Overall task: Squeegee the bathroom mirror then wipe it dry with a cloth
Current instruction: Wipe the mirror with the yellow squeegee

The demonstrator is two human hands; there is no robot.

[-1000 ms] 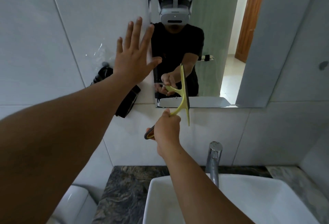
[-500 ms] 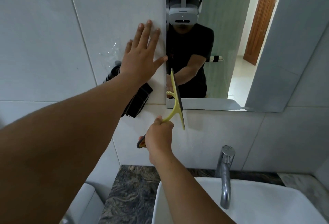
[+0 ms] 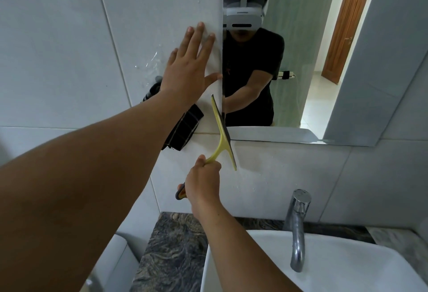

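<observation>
**Blade sat on the mirror's lower left corner, glass open toward 2 o'clock**

Your right hand [image 3: 203, 181] was closed around the handle of the squeegee [image 3: 222, 136], and the blade stood up at 12 o'clock from that fist. Its long axis ran close to vertical, leaning from 11 down to 5. The upper half lay along the left edge of the mirror [image 3: 324, 83]; the lower half hung past the bottom edge over the wall tile [image 3: 289, 171]. Nearly all the glass lay to your 2 o'clock, so that hand was the nearer one and, I judge, had free room rightward. Your left hand [image 3: 192, 69] was flat and open on the tile, holding nothing, thumb touching the mirror's edge. The dark cloth [image 3: 183, 133] hung at 9 o'clock from the blade, just beside it. The tap [image 3: 298, 226] and basin [image 3: 347, 268] sat at 5 o'clock, well below.
</observation>
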